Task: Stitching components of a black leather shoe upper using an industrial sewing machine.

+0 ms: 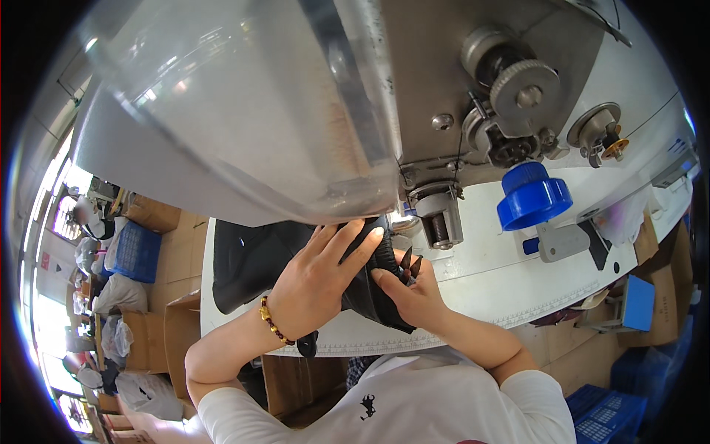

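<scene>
A black, smooth piece of sewn material (259,255) with a gathered, ribbed band (384,255) lies under the sewing machine head (421,89). My left hand (314,277), wearing a beaded bracelet, rests on it with fingers stretched toward the machine, their tips close to the clear shield (244,111). At the near right edge my right hand (413,296) is closed on the same material, thumb on top. Two dark pointed tips (411,263) stick out by its fingers, perhaps thread snips. The needle area is hidden behind the shield and my fingers.
A white table (503,281) with a ruler scale along its near edge carries the machine. A blue round cap (534,198) and metal thread tension knobs (526,92) sit on the right. Cardboard boxes (144,340) and blue crates (134,250) stand on the floor.
</scene>
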Demonstrator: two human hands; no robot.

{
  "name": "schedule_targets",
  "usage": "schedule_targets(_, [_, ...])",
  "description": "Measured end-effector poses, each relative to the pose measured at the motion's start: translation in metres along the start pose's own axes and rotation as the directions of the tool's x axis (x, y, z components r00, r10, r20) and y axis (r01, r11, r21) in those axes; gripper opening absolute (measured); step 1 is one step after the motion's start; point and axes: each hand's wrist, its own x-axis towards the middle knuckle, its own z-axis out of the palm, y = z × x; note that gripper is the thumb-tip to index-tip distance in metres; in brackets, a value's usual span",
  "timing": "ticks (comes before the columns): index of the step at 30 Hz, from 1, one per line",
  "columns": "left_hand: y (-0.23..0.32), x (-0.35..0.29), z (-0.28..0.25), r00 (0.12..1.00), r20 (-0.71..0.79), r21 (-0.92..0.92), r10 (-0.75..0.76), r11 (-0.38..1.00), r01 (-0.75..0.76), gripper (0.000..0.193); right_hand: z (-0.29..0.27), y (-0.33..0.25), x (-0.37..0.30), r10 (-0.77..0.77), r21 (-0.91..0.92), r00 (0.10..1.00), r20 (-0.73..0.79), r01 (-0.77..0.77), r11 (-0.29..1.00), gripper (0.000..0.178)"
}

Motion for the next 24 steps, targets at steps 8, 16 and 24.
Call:
schedule_targets(8, [-0.004,-0.002,0.003,0.997,-0.082,-0.007,0.003,1.0,-0.004,0.06,0.001,0.002,-0.004,-0.018,-0.041,1.0,-0.01,0.018,0.999,0.014])
schedule_targets(16, [-0.003,-0.002,-0.001,1.0,-0.004,0.033,0.006,0.999,-0.006,0.06,0.008,0.0,-0.012,0.046,0.055,0.999,-0.021,-0.045,0.997,0.014])
schedule_targets(24, [-0.005,-0.002,0.0,1.0,0.002,0.014,-0.004,1.0,0.004,0.061,0.008,0.001,-0.01,-0.026,-0.008,0.999,-0.039,0.026,1.0,0.014])
